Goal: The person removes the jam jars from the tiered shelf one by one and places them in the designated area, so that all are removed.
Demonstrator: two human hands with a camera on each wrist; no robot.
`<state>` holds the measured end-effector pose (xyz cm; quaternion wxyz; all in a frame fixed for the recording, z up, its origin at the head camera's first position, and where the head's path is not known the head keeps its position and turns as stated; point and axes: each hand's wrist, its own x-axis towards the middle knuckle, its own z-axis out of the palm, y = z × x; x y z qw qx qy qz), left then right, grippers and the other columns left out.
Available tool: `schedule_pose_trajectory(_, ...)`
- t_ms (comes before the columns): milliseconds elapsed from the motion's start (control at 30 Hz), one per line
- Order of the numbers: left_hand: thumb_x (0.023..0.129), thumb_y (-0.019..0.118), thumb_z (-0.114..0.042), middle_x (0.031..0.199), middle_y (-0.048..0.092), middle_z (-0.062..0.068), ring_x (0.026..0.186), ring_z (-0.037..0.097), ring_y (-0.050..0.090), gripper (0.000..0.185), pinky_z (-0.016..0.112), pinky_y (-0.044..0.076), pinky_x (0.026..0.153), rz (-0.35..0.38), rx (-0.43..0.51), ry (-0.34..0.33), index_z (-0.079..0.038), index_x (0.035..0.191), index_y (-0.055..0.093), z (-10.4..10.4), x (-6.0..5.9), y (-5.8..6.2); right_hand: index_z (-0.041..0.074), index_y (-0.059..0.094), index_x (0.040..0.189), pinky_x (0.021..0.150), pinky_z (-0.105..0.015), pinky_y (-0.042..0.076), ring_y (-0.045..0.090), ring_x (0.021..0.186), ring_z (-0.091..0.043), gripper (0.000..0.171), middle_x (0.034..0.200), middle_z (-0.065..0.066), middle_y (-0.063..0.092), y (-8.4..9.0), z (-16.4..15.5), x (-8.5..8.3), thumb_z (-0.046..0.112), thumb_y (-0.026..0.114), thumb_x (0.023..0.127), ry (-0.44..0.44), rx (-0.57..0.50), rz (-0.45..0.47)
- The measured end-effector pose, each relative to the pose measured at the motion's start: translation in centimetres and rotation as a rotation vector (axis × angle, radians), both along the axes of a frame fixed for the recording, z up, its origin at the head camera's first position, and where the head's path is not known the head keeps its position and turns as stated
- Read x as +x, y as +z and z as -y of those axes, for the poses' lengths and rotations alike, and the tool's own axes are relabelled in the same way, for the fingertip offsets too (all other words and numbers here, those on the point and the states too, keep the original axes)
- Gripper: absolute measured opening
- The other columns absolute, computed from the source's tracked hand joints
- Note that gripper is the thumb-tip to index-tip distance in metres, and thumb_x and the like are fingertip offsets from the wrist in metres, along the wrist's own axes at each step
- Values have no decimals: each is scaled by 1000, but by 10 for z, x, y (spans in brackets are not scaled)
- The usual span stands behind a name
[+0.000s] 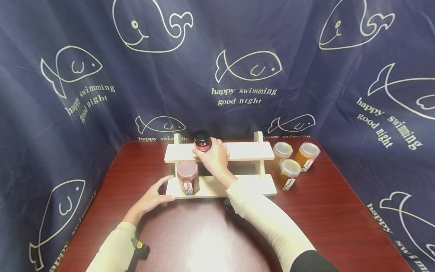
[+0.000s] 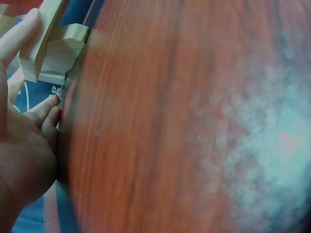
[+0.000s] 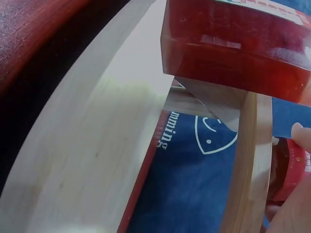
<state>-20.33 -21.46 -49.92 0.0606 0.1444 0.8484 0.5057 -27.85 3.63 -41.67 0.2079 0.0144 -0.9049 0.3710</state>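
Observation:
A two-tier wooden rack (image 1: 234, 184) stands on the table. My right hand (image 1: 216, 156) grips a small dark jar with a black lid and red label (image 1: 202, 145) at the left part of the upper shelf; its red label (image 3: 297, 160) shows at the right edge of the right wrist view. Below, a hexagonal jar of red contents (image 1: 187, 174) stands on the lower shelf's left end and fills the top of the right wrist view (image 3: 233, 53). My left hand (image 1: 151, 198), thumb and fingers spread apart, is at that shelf's left end, with a finger against the wood (image 2: 36, 53).
Right of the rack stand three hexagonal jars with amber contents and pale lids: one at the back (image 1: 283, 150), one at far right (image 1: 307, 155) and one in front (image 1: 289, 173). A dark blue curtain (image 1: 244, 113) printed with fish surrounds the reddish-brown table (image 1: 326, 211).

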Motion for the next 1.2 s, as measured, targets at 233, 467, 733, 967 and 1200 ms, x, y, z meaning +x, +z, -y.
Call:
schedule_pose_trajectory(233,78,85,-16,147,48,22,137,42,38,83,65,22,112,-21,10,9,-5,149,44,7,-14,-28,11,70,100,84,-51,44,59,97,-28,53,94,-4,64,1,-5,-1,52,87,70,2,14,-74)
schedule_pose_trajectory(467,78,87,-20,145,51,16,133,34,42,83,61,26,112,-33,19,-8,-11,149,46,14,-21,-37,10,71,97,85,-49,45,60,96,-29,49,93,-6,66,9,-23,5,48,88,71,44,-14,-103)
schedule_pose_trajectory(733,77,87,-23,148,49,17,138,36,38,84,64,23,113,-29,4,-1,-12,149,45,16,-18,-34,3,71,99,86,-48,46,61,96,-36,51,95,-14,68,21,-56,11,44,87,73,49,-2,-127)
schedule_pose_trajectory(967,79,86,-18,146,49,19,134,36,42,84,62,27,111,-18,37,-14,-10,150,44,14,-19,-39,4,68,87,80,-48,47,62,90,-36,44,86,-15,68,31,-98,24,42,85,73,23,10,-159)
schedule_pose_trajectory(1200,79,86,-23,145,50,19,133,36,42,84,61,27,111,-5,22,-3,-13,150,44,12,-18,-39,1,67,88,76,-48,46,61,88,-39,44,92,-20,67,42,-162,37,36,87,72,-65,-6,-187)
